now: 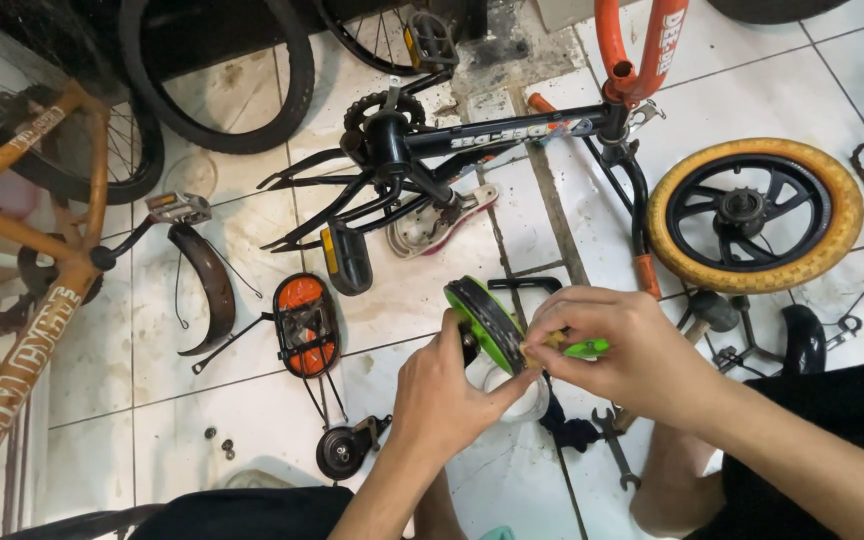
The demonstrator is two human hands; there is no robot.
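Fingers of my right hand (620, 350) pinch a small tan piece against the hub of a green training wheel with a black tyre (484, 322); I cannot tell what the piece is. My left hand (444, 395) cups the wheel from below, thumb pressed to its face, holding it on edge above the white tile floor (242, 400). Just under the hands I see a spanner (616, 447) lying on the tiles. Farther out, an orange pedal reflector cage (306, 324) and a black mudguard (206, 285) lie to the left, the stripped black bicycle frame (472, 140) lies ahead, and a yellow-tyred wheel (755, 214) rests on the right.
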